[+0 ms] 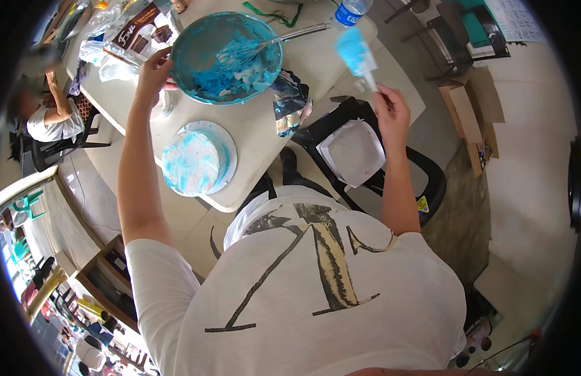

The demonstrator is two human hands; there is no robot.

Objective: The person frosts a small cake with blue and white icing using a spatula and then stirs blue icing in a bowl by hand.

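Observation:
My left hand [155, 73] grips the left rim of a large mixing bowl [182, 66] on the table. Blue and white frosting [238, 80] coats the inside of the bowl. A wire whisk [297, 33] rests in it, its handle over the right rim. My right hand [392, 101] is shut on the handle of a spatula [364, 61], whose blade is loaded with blue frosting and held away to the right of the bowl. Nearer to me, a round cake [191, 162] with patchy white and blue frosting sits on a round white board [230, 150] near the table's corner.
A brown and white packet [142, 33] and plastic bags lie left of the bowl. A crumpled foil bag [290, 103] lies right of it, a water bottle [351, 13] beyond. A black chair [424, 164] holds an open white box [354, 152]. Another person [60, 113] sits at far left.

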